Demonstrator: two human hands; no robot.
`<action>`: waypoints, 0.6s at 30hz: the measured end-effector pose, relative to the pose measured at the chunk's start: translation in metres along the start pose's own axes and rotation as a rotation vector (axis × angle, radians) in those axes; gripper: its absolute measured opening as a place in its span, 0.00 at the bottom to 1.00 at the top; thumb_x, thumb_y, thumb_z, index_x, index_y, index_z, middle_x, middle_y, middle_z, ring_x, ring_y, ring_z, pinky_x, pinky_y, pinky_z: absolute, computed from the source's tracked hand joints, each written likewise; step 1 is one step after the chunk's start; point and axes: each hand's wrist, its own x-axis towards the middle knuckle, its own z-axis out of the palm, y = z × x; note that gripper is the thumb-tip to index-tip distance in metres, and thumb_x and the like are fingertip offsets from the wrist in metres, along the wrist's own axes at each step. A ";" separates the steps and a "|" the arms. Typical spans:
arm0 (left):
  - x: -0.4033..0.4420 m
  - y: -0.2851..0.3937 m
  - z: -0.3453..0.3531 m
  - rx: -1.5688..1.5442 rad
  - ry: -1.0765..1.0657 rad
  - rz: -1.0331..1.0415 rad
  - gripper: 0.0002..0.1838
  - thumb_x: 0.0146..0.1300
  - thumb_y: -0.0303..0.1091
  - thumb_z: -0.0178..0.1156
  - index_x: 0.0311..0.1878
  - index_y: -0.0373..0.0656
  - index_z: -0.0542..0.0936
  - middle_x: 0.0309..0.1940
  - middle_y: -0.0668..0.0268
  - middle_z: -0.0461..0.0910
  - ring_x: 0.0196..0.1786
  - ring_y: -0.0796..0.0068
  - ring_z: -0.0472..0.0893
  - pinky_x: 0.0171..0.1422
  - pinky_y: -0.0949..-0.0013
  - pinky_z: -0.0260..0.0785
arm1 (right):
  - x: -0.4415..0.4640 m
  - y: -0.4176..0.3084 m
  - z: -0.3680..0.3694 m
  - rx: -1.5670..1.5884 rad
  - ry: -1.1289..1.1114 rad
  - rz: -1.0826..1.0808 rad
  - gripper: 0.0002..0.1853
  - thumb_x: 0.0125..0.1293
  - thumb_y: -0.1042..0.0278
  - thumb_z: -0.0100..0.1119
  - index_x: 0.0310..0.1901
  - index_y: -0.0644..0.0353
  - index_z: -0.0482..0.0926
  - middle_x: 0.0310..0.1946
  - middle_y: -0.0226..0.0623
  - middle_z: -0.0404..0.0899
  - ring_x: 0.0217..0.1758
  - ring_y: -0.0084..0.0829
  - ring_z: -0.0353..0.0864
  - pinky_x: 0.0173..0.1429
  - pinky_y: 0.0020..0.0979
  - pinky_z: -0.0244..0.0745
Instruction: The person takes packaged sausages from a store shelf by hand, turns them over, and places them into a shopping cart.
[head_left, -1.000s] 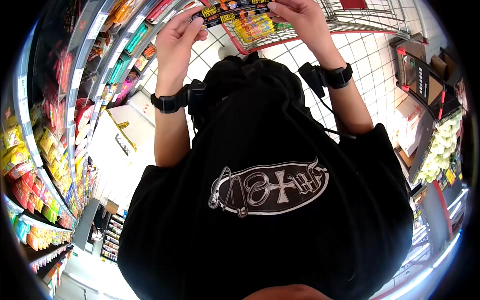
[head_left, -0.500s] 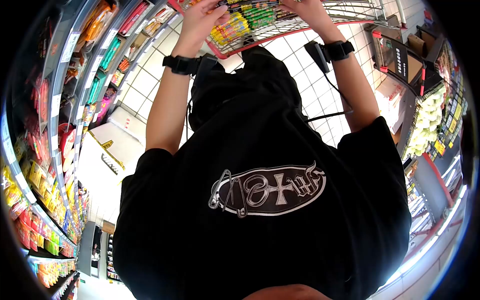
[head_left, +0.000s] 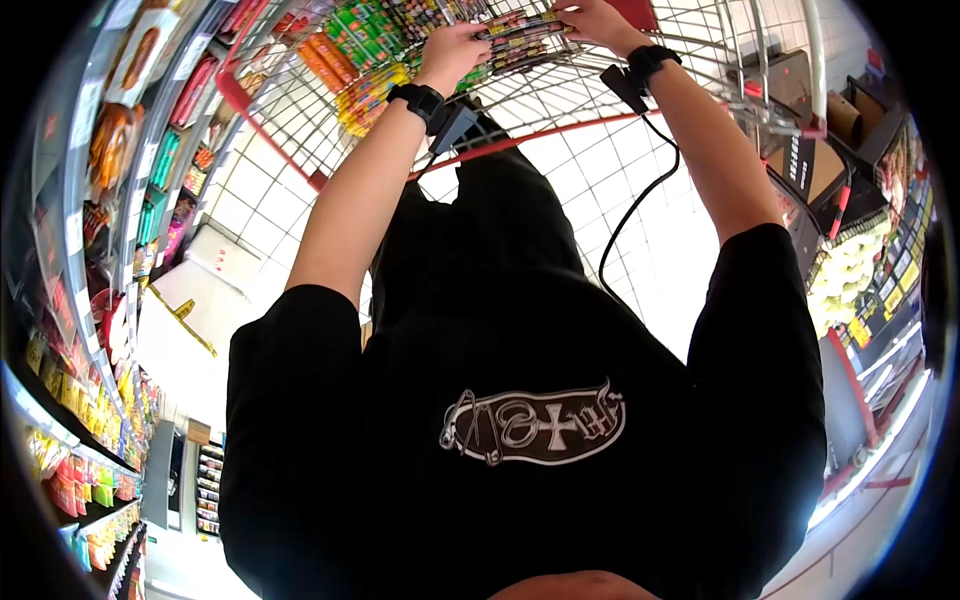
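My left hand (head_left: 452,58) is closed around one end of a bundle of dark, stick-shaped packs (head_left: 518,32), inside the shopping cart (head_left: 236,92). At the other end of the same bundle, my right hand (head_left: 597,24) grips with bent fingers. Yellow packs (head_left: 368,98) lie just left of my left hand in the wire basket. Beyond them are green packs (head_left: 362,32) and orange stick packs (head_left: 327,62). More dark packs rest at the top of the view, partly cut off. What exactly the packs contain cannot be made out.
Shelves of bagged snacks (head_left: 92,400) run along the left. A white box (head_left: 222,258) stands on the tiled floor beside them. On the right are dark crates (head_left: 800,140) and a display of pale green produce (head_left: 850,275). Black cables hang from my wrist straps.
Both hands have reached farther over the cart, my left one shifting right and down in view. More of the basket and its packs now shows, and the bundle has moved with my hands.
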 end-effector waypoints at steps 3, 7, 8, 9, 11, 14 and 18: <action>0.033 -0.030 0.011 0.187 0.036 -0.046 0.24 0.72 0.28 0.62 0.70 0.35 0.78 0.48 0.51 0.87 0.45 0.63 0.89 0.47 0.65 0.84 | 0.062 0.066 0.006 -0.166 -0.184 -0.062 0.11 0.71 0.67 0.63 0.52 0.59 0.86 0.32 0.40 0.88 0.33 0.33 0.87 0.37 0.37 0.82; 0.066 -0.080 0.024 0.135 0.089 -0.125 0.23 0.72 0.30 0.59 0.69 0.36 0.79 0.42 0.52 0.87 0.35 0.66 0.83 0.38 0.59 0.76 | 0.081 0.081 0.026 -0.500 -0.236 0.018 0.11 0.73 0.63 0.63 0.53 0.53 0.85 0.33 0.41 0.85 0.32 0.39 0.82 0.36 0.42 0.79; 0.080 -0.096 0.024 0.203 0.018 -0.218 0.24 0.72 0.30 0.56 0.69 0.35 0.79 0.38 0.54 0.86 0.29 0.67 0.77 0.36 0.57 0.72 | 0.084 0.084 0.033 -0.499 -0.267 0.028 0.11 0.73 0.63 0.63 0.53 0.53 0.85 0.33 0.41 0.85 0.32 0.39 0.82 0.36 0.42 0.79; 0.083 -0.095 0.026 0.215 0.009 -0.253 0.27 0.74 0.31 0.58 0.74 0.36 0.72 0.37 0.56 0.84 0.34 0.66 0.79 0.43 0.57 0.75 | 0.079 0.077 0.032 -0.460 -0.257 0.056 0.12 0.73 0.62 0.63 0.53 0.53 0.85 0.35 0.43 0.85 0.33 0.40 0.83 0.36 0.43 0.79; 0.089 -0.111 0.035 0.217 0.004 -0.315 0.31 0.76 0.32 0.59 0.80 0.38 0.65 0.36 0.58 0.82 0.40 0.66 0.81 0.49 0.58 0.78 | 0.087 0.087 0.035 -0.427 -0.278 0.115 0.15 0.74 0.59 0.63 0.55 0.56 0.84 0.39 0.48 0.86 0.36 0.41 0.84 0.38 0.46 0.81; 0.089 -0.120 0.039 0.245 0.017 -0.307 0.31 0.72 0.32 0.56 0.77 0.36 0.70 0.39 0.54 0.85 0.32 0.63 0.77 0.39 0.52 0.71 | 0.102 0.107 0.047 -0.379 -0.293 0.132 0.17 0.73 0.57 0.64 0.56 0.59 0.84 0.40 0.49 0.87 0.38 0.41 0.86 0.40 0.46 0.82; 0.103 -0.159 0.048 0.496 0.089 -0.084 0.34 0.70 0.33 0.57 0.79 0.38 0.67 0.42 0.52 0.85 0.34 0.64 0.80 0.41 0.53 0.74 | 0.124 0.140 0.051 -0.269 -0.367 0.179 0.21 0.71 0.55 0.68 0.58 0.61 0.83 0.40 0.50 0.88 0.39 0.38 0.88 0.39 0.44 0.83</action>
